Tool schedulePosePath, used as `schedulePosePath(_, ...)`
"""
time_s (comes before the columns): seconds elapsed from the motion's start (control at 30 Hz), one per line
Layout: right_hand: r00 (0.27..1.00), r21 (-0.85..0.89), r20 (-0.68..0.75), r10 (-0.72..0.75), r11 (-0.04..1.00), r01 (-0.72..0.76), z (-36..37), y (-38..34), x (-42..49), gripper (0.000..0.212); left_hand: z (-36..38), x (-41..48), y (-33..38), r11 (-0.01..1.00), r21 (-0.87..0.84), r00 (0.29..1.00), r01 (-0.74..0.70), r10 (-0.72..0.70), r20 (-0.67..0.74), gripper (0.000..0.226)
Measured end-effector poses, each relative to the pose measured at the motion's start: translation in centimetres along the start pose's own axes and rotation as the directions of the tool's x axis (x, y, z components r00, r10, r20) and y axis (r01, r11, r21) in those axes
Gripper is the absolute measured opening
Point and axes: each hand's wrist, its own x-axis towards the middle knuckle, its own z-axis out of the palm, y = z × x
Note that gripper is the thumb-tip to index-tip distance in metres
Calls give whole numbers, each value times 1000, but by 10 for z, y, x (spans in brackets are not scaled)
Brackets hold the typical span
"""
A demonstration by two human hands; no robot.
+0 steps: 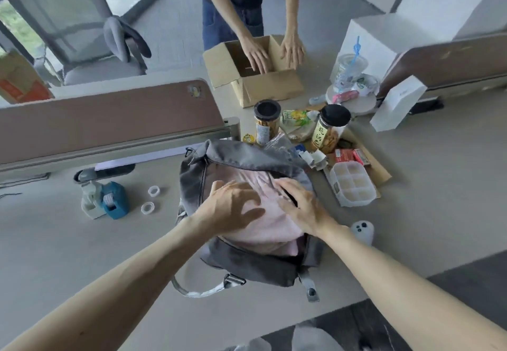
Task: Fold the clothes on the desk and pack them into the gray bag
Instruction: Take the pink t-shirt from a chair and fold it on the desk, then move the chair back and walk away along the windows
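packing stage, head view. the gray bag (255, 268) lies on the desk (68, 254) directly in front of you, its mouth gaping upward so that a load can be pressed straight down. the folded pink garment (270, 225) sits inside that mouth and bulges above the rim. by this evidence the folding looks done and the stuffing is under way.

your left hand (233, 208) lies flat on the garment's left part, fingers straight and splayed wide, gripping nothing. a broad palm spreads the push and flattens the fabric without rumpling the fold. your right hand (301, 205) presses the garment's right side beside the bag's right edge, fingers extended and close together, likewise holding nothing (whether the fingertips dip under the rim cannot be told, since blur smears them).

the bag's upper flap is thrown back toward a black-lidded snack jar (266, 123), which leaves the opening clear. the strap (192, 290) trails off the near side, out of the way. beyond, a second person's hand (256, 54) reaches into an open cardboard box (263, 87), well apart from your work.

the next move likely calls for easing the raised fabric below the rim so the zip can close. the risk is cloth catching in the zipper.
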Motion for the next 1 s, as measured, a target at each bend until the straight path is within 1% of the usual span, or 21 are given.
schedulePosePath(0.07, 992, -42, -120, 51, 998, -56, -25, 6, -15, 55, 1, 27, 9, 999, 6, 999, -46, 46, 8, 54)
schedulePosePath(0.1, 981, -74, -173, 86, 992, -100, -38, 10, -26, 52, 1, 40, 18, 998, 14, 997, -69, 68, 25, 59)
schedulePosePath(0.2, 929, -122, -304, 212, 958, -259, -79, 21, -75, 53, 1, 69, 61, 988, 63, 986, -138, 132, 100, 80)
schedulePosePath(0.23, 907, -146, -344, 243, 940, -308, -93, 26, -95, 55, 1, 75, 80, 984, 68, 981, -165, 156, 116, 82)
schedulePosePath(0.3, 862, -204, -409, 300, 890, -407, -120, 33, -141, 57, 3, 86, 118, 969, 71, 966, -236, 226, 122, 80)
schedulePosePath(0.37, 818, -217, -459, 346, 849, -481, -143, 36, -189, 58, 5, 95, 159, 954, 54, 950, -296, 288, 122, 80)
schedulePosePath(0.4, 795, -211, -484, 366, 833, -512, -153, 36, -215, 58, 7, 97, 181, 943, 56, 939, -328, 320, 124, 85)
schedulePosePath(0.47, 730, -173, -549, 407, 799, -576, -168, 40, -279, 57, 15, 95, 237, 913, 82, 911, -400, 387, 140, 91)
schedulePosePath(0.57, 609, -72, -643, 464, 755, -652, -177, 52, -388, 57, 36, 76, 333, 852, 103, 853, -514, 493, 172, 78)
schedulePosePath(0.67, 476, -13, -723, 500, 679, -734, -173, 67, -505, 56, 66, 36, 433, 782, 103, 780, -614, 582, 228, 75)
schedulePosePath(0.77, 353, 49, -771, 530, 602, -797, -166, 73, -619, 54, 102, -16, 527, 723, 48, 702, -689, 650, 291, 76)
schedulePosePath(0.83, 257, 109, -798, 545, 549, -829, -159, 73, -689, 52, 124, -50, 582, 666, 36, 641, -745, 699, 317, 77)
schedulePosePath(0.9, 165, 180, -805, 570, 499, -848, -148, 72, -751, 54, 145, -81, 630, 616, 25, 585, -787, 732, 349, 77)
schedulePosePath(1.0, 89, 244, -802, 590, 461, -853, -130, 66, -829, 57, 171, -125, 692, 543, -13, 496, -840, 777, 388, 77)
